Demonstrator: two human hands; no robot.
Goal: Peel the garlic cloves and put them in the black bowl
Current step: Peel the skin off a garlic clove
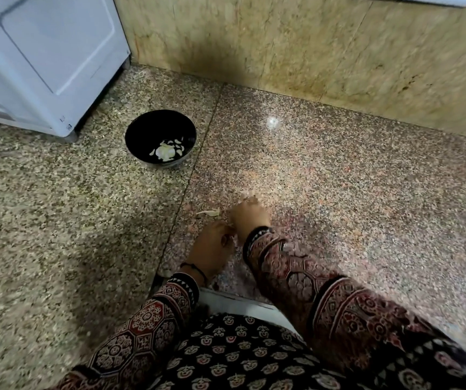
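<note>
Black bowl (pixel 144 130) on counter (pixel 338 178), peeled cloves (pixel 167 152) inside. Hands well apart from bowl, nearer viewer. Left hand (pixel 212 249) fingers curled on garlic piece (pixel 230 226). Right hand (pixel 250 218) blurred, grip cannot tell. Loose skin (pixel 209 213) on bowl side of hands.

A counter (pixel 338 178) fills the view from above, and a wall (pixel 282 38) rises along its far edge. At the far left, an appliance (pixel 43 52) stands on the counter. Just right of the appliance's near corner sits a bowl (pixel 147 130), with garlic cloves (pixel 167 150) lying in it toward its near side. Much nearer the viewer and to the right of the bowl, two hands meet over the counter — the left hand (pixel 212 246) nearer, the right hand (pixel 250 218) just beyond it. A scrap of peel (pixel 209 213) lies on the counter just left of the right hand.
</note>
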